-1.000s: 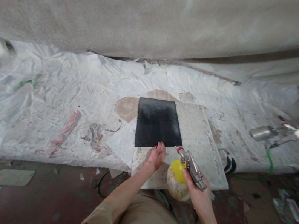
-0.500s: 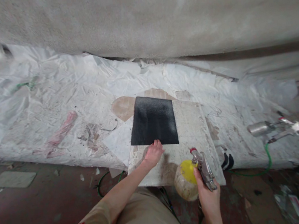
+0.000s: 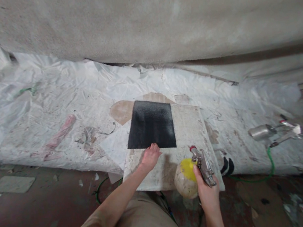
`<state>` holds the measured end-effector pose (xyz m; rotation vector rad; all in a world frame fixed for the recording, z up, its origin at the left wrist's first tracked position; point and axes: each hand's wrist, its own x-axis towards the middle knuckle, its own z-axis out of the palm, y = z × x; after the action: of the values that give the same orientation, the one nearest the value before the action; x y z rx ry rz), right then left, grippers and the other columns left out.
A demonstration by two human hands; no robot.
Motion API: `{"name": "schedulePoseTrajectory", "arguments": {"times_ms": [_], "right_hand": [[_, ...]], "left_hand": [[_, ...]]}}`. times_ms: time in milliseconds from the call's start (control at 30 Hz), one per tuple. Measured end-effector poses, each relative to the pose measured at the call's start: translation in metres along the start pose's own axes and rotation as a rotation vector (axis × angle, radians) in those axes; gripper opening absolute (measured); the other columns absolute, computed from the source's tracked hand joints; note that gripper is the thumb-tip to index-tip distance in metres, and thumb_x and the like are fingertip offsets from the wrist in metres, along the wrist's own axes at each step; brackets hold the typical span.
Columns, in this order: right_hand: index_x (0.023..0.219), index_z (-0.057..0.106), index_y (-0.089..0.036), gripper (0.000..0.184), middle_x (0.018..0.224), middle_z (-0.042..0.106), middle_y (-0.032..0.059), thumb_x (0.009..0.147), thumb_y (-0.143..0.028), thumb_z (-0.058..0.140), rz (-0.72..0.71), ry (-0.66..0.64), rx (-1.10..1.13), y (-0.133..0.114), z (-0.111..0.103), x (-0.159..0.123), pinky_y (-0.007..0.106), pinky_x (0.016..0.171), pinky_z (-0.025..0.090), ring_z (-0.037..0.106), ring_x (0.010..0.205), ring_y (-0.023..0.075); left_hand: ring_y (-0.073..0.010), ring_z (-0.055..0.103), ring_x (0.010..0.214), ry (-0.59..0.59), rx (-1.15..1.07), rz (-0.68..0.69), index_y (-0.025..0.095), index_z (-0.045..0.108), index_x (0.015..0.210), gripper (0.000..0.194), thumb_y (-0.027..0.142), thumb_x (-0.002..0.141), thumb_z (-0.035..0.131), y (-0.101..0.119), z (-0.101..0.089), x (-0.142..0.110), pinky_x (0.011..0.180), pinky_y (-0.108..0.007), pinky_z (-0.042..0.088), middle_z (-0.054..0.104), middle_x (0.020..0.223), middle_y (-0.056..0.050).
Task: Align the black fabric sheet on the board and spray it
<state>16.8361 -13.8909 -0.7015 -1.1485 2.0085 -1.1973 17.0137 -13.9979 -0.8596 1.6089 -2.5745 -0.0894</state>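
Observation:
A black square sheet (image 3: 150, 125) lies flat on a pale, paint-crusted board (image 3: 189, 122), its far edge greyer than the rest. At the sheet's near edge is my left hand (image 3: 150, 157), its fingers curled together and gripping that edge; the thumb is hard to see. My right hand (image 3: 208, 191) is wrapped around the handle of a metal spray gun (image 3: 205, 164) with a red ring at its nozzle. The gun's round cup (image 3: 186, 185), whitish with a yellow patch, hangs left of the handle, over the board's near edge.
Crumpled white plastic sheeting (image 3: 57, 90) covers the bench below a grey wall covering (image 3: 135, 19). A second spray gun (image 3: 276, 131) with a green hose (image 3: 271, 163) lies at right. Pink crumpled film (image 3: 61, 136) lies left. Debris is on the reddish floor (image 3: 53, 207).
The view has shifted slightly, so the scene sits a little further left. Both hands, the black sheet and the spray gun keep nearly the same places relative to each other.

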Motion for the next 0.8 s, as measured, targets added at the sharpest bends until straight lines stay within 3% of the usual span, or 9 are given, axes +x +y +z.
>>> {"name": "schedulePoseTrajectory", "arguments": {"times_ms": [333,800], "right_hand": [[0.097,0.069,-0.015,0.043,0.093,0.072,0.0112,0.076,-0.053,0.065,-0.079,0.034,0.018,-0.001,0.001,0.028,0.033,0.076,0.049,0.064,0.086,0.0247],[0.092,0.070,-0.013,0.041,0.086,0.071,0.0106,0.074,-0.050,0.067,0.014,-0.070,0.001,0.002,-0.005,-0.012,0.033,0.070,0.050,0.064,0.078,0.0231]], "left_hand": [[-0.0285,0.052,0.113,0.013,-0.008,-0.054,0.006,0.062,0.112,0.032,0.032,0.094,0.053,0.003,0.001,0.001,0.085,-0.036,0.048,0.059,0.122,-0.017],[-0.0298,0.048,0.120,0.014,-0.004,-0.053,0.008,0.060,0.116,0.033,0.031,0.097,0.047,0.004,0.008,-0.001,0.087,-0.038,0.048,0.056,0.127,-0.018]]}}
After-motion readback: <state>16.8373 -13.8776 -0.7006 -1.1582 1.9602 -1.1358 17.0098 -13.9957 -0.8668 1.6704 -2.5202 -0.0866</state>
